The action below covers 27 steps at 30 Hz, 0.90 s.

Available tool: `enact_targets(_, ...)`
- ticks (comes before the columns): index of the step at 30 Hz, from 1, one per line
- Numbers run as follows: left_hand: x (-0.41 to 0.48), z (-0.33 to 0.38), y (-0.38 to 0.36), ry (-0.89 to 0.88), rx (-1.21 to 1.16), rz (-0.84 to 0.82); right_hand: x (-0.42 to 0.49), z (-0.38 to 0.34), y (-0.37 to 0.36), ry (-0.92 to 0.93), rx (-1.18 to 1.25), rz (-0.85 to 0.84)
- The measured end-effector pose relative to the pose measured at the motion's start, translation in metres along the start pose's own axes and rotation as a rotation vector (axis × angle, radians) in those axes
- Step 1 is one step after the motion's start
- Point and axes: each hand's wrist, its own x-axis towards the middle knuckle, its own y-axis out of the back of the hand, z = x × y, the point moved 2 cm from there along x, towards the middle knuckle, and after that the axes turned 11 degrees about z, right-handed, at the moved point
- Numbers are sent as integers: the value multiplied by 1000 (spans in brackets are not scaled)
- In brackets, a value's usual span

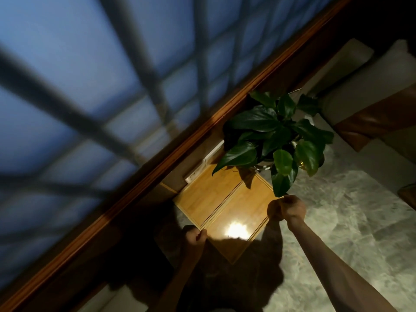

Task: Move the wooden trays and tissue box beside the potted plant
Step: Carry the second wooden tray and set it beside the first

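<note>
Two light wooden trays lie side by side on the marble surface, next to the potted plant (pixel 274 134). The nearer wooden tray (pixel 243 212) shows a bright light reflection. My left hand (pixel 194 240) grips its near left edge, and my right hand (pixel 287 209) grips its far right corner under a hanging leaf. The farther wooden tray (pixel 207 194) rests against the wall below the window, partly under the plant's leaves. No tissue box is in view.
A dark wooden window sill (pixel 180 140) and a barred window (pixel 101 86) run along the left. A white wall socket (pixel 193 175) sits behind the far tray. Cushioned seating (pixel 371 97) stands at the upper right. The marble surface (pixel 349 221) stretches right.
</note>
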Motion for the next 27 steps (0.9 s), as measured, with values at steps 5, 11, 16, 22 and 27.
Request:
enact_targets(5, 5, -1, -3, -13, 2, 5, 0, 2, 1, 26, 52, 3)
enact_targets(11, 2, -4, -3, 60, -34, 19, -18, 13, 7, 110, 93, -75)
enact_targets(16, -13, 3, 1, -66, 58, 117, -62, 38, 11, 284, -12, -210)
enact_targets(22, -15, 22, 2, -664, 689, 140, -133, 85, -1, 499, -618, -320)
enact_targets(27, -5, 19, -4, -748, 719, 25, -135, 86, -18, 465, -652, -224)
